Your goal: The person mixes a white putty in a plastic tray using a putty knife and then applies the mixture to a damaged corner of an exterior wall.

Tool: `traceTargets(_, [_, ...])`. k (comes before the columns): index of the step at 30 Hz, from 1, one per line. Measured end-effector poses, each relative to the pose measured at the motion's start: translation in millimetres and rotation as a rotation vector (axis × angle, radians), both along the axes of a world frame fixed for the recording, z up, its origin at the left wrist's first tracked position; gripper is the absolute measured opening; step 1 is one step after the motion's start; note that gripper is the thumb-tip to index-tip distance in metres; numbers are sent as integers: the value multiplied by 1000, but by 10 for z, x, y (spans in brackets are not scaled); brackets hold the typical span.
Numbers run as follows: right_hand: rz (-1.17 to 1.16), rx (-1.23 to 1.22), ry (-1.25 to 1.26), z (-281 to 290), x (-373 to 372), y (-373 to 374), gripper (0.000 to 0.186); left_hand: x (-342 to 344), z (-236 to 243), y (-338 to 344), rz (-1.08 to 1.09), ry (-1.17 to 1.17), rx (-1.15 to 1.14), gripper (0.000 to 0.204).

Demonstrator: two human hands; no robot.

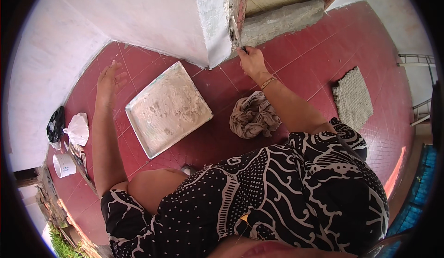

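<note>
My right hand (pixel 253 62) is closed round the dark handle of a putty knife (pixel 237 33). Its narrow blade points up along the rough edge of the white wall corner (pixel 217 26), beside the worn red-brown door frame (pixel 241 3). Whether the blade touches the wall is hard to tell. Out to the left, my left hand (pixel 111 78) is raised with its fingers apart and nothing in it. Between my arms a white rectangular tray (pixel 137 131) lies on the floor, coated with pale, lumpy filler. A crumpled brownish cloth (pixel 254 115) lies below my right forearm.
By the left wall are a black plastic bag (pixel 56 124), a white bag (pixel 77 129), a white tub (pixel 64 165) and several slim tools. A grey woven mat (pixel 354 98) lies at the right on the red tiled floor (pixel 300 68). A rough concrete door sill (pixel 282 22) rises ahead.
</note>
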State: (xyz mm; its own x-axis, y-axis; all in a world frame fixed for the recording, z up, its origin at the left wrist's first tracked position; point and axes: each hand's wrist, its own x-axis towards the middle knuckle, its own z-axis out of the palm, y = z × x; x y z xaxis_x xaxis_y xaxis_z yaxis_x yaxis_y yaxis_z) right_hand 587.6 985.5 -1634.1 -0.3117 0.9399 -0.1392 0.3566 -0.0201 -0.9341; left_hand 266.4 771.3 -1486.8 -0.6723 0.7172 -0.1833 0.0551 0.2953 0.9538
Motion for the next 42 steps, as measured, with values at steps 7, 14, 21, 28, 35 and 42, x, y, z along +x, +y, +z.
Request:
traceTargets(7, [44,-40,-87,-544,168,-41,29,71,-118,86,-19,-8,-12,50])
traceTargets(14, [-14,-220,17,-96,176,-261,31,66,-24,-60,11,28,-7,51])
traceTargets(21, [42,-376,-77,-242,229,-397,30,12,-79,-160,-32,12,-4,52])
traceTargets(28, [-98,-418,66,-256,104,-556,30,-188,-83,-233,29,14,35,53])
traceTargets(35, [-211,-364,472,154,-107,-747,27,-184,51,-281,12,17,37,51])
traceTargets(42, [-82,-33,731,1167,-95,-790,32,52,310,-326,21,1,25,48])
